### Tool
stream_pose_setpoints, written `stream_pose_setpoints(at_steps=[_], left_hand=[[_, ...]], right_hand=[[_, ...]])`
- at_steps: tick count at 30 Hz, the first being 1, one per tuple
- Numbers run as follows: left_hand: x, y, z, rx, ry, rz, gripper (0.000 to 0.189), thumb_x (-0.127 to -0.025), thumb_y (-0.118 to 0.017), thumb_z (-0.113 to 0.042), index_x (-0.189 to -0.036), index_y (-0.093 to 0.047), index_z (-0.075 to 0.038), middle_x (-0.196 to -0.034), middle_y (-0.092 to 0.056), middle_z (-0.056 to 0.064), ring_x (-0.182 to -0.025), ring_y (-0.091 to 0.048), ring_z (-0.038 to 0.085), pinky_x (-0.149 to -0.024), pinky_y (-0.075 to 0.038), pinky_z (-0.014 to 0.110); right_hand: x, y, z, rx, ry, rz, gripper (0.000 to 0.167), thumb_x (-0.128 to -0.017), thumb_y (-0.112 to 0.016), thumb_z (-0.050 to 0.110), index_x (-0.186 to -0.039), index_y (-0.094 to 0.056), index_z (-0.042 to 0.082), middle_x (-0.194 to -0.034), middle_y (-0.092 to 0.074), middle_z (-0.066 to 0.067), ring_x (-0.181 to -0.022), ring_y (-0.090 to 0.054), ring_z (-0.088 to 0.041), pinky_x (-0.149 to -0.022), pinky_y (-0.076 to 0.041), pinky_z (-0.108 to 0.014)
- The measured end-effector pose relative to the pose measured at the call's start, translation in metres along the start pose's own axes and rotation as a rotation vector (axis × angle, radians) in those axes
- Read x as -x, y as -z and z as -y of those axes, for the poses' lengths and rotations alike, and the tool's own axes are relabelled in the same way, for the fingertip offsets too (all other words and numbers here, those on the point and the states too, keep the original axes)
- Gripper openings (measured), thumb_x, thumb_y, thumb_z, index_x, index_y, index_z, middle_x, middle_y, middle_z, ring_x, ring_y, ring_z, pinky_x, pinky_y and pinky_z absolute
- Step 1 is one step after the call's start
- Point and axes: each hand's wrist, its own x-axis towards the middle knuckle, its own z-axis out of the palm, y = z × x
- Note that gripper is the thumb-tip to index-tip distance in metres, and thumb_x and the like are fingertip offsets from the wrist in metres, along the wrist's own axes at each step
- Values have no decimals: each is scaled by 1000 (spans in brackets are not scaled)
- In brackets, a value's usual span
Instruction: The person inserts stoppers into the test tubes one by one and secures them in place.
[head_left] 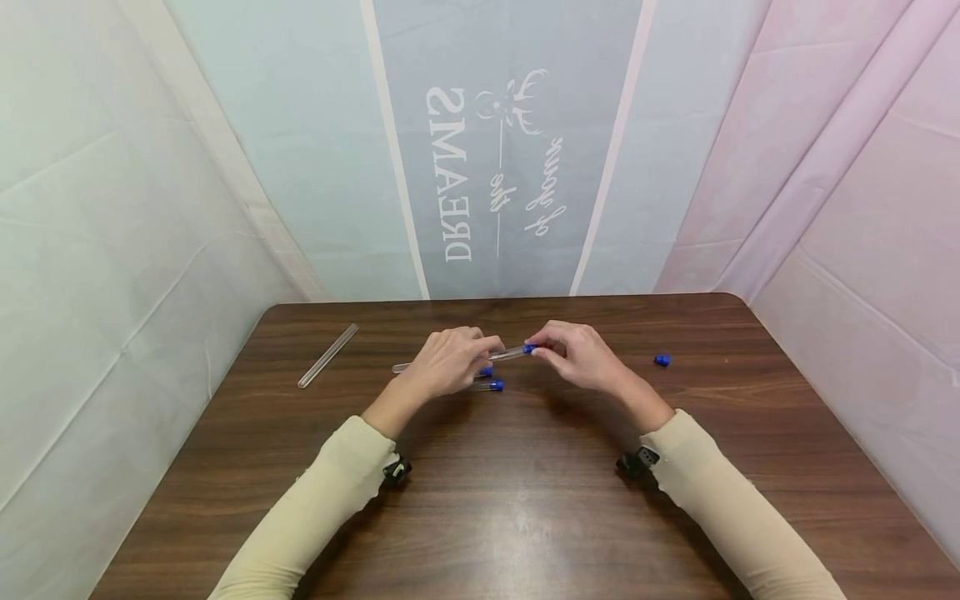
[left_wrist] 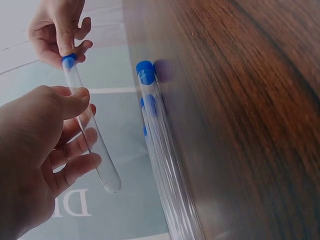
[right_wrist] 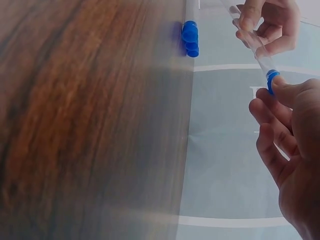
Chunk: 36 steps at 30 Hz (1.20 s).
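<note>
A clear test tube is held above the table by my left hand, its thumb and fingers around the glass-like body. At the tube's upper end sits a blue cap, which my right hand pinches between thumb and fingertips. The tube tilts, rounded end down, in the left wrist view. Beneath and beside the left hand, several test tubes with blue caps lie side by side on the table. In the head view the left hand partly hides them.
An uncapped clear tube lies at the left of the brown wooden table. A loose blue cap rests on the right side. Behind the table's far edge hangs a printed cloth, with pale cloth walls on both sides.
</note>
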Motion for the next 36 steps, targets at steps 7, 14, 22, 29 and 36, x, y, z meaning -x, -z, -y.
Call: stream_pose_setpoints(at_steps=[7,14,22,29,36], left_hand=[[0,-2,-1,-34,-3,5,18,-107,-78,-23,-125,-76,-25,-98,-78,2,-70,-64,17,-51,-41,26],[3,-5,0,36,9,-3,21,-103,-84,-25,-123,-79,-25,-97,-79,-2,-74,-71,16,-54,-43,23],[9,-7,6,58,72,30,23,-103,-85,-30,-125,-82,-25,-100,-78,-6,-80,-69,13,-59,-43,21],[12,-9,10,78,64,73,18,-104,-81,-25,-122,-84,-22,-102,-78,-2,-76,-67,13,-56,-42,22],[21,-7,15,52,55,87,15,-105,-81,-26,-120,-82,-24,-102,-77,-2,-74,-65,12,-56,-40,22]], right_hand=[[1,-4,2,74,38,-8,10,-102,-82,6,-111,-83,7,-102,-82,-7,-80,-70,-12,-67,-55,-28],[4,-5,1,57,30,-13,10,-100,-84,6,-110,-83,8,-101,-83,-6,-81,-72,-13,-67,-58,-31],[4,0,-2,37,11,-38,12,-99,-86,6,-111,-83,8,-100,-83,-5,-81,-74,-14,-68,-59,-33],[6,-2,-6,31,7,-17,14,-99,-86,8,-113,-83,8,-100,-83,-5,-82,-73,-12,-69,-57,-27],[13,2,-11,34,26,5,21,-101,-84,9,-122,-82,8,-102,-85,-3,-83,-74,-12,-67,-59,-31]])
